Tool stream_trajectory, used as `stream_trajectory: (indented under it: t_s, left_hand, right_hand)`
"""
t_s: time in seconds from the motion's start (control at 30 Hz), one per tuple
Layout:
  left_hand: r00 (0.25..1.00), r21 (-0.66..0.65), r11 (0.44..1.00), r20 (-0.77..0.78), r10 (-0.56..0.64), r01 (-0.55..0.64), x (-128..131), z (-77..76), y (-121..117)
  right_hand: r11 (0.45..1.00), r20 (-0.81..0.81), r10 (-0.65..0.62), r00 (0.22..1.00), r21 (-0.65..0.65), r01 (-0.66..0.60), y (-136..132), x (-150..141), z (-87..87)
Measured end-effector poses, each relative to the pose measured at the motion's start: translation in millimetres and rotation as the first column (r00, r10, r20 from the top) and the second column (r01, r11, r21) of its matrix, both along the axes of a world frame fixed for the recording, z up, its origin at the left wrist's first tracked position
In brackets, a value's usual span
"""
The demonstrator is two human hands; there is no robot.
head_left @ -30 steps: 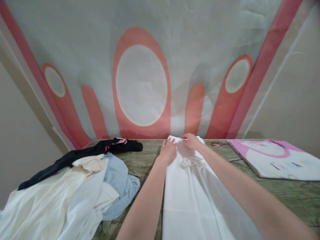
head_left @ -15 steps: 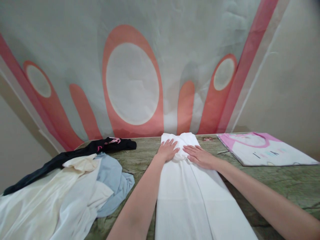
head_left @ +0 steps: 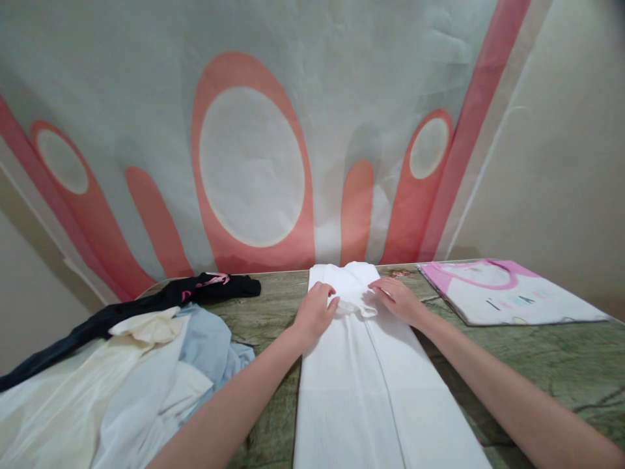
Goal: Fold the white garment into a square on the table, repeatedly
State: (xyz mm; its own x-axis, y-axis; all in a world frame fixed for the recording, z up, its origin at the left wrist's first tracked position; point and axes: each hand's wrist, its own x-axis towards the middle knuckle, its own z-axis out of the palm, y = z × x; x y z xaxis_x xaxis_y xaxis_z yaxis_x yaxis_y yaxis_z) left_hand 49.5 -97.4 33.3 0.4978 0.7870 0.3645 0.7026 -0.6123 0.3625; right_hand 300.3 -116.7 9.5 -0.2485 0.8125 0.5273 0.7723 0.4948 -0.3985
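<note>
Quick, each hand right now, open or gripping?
Left hand: open, loosely curled over the white cloth.
Right hand: fingers at the white cloth's edge; pinching or not can't be told.

Pale backdrop [head_left: 390,58] with coral shapes [head_left: 359,208] behind a seemingly wood-grained table [head_left: 547,365].

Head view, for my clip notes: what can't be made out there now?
White garment: head view, near end cut off by bottom edge.
Cream garment: head view, cut off by left and bottom edges.
Pink-and-white shirt: head view, lettering too blurred to read fully.
Left hand: head view, back of the hand hides whether fingers grip fabric.
</note>
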Motion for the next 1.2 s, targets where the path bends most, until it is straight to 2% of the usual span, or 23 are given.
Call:
stream_trajectory:
  t_s: [0.07, 0.17, 0.33, 0.5, 0.7, 0.83, 0.93, 1.03, 1.1, 1.2]
  left_hand:
    - [0.997, 0.011, 1.0, 0.082, 0.005, -0.006, 1.2, -1.8, -12.5]
    - [0.991, 0.041, 0.997, 0.114, -0.077, 0.072, 4.2, -5.5, -21.9]
    - [0.98, 0.033, 0.979, -0.006, -0.2, 0.2, 4.3, -2.7, -28.9]
    - [0.946, 0.014, 0.959, -0.171, -0.277, 0.283, 1.6, 1.9, -37.5]
    - [0.901, 0.0, 0.954, -0.33, -0.282, 0.299, 4.4, -0.4, -46.6]
    - [0.893, -0.013, 0.958, -0.36, -0.271, 0.286, 3.8, -3.3, -50.0]
    - [0.894, -0.037, 0.952, -0.335, -0.297, 0.303, 2.7, -2.0, -52.7]
    - [0.9, -0.001, 0.956, -0.337, -0.278, 0.295, 3.6, 2.7, -60.1]
    - [0.897, 0.028, 0.955, -0.353, -0.267, 0.295, 3.6, 5.5, -67.2]
    - [0.891, 0.011, 0.96, -0.375, -0.257, 0.281, -2.1, 5.2, -78.0]
  right_hand:
    - [0.997, 0.011, 0.068, 0.998, 0.019, -0.069, -2.9, -8.6, 5.3]
    - [0.985, 0.036, 0.173, 0.984, -0.001, -0.173, -9.2, -19.5, 11.4]
    - [0.974, 0.083, 0.219, 0.972, -0.078, -0.213, -20.3, -18.3, 13.2]
    - [0.967, 0.19, 0.25, 0.949, -0.105, -0.234, -32.0, -10.0, 2.7]
    - [0.981, 0.295, 0.19, 0.936, -0.09, -0.171, -40.6, -17.4, -0.3]
    - [0.993, 0.279, 0.117, 0.953, -0.063, -0.104, -45.5, -22.0, 10.0]
    - [0.991, 0.238, 0.124, 0.963, -0.081, -0.107, -53.7, -18.6, 20.6]
    - [0.987, 0.237, 0.145, 0.961, -0.102, -0.124, -66.4, -12.5, 26.6]
    - [0.987, 0.26, 0.141, 0.955, -0.116, -0.114, -76.4, -8.8, 24.8]
    - [0.985, 0.293, 0.119, 0.949, -0.154, -0.076, -90.8, -5.0, 13.1]
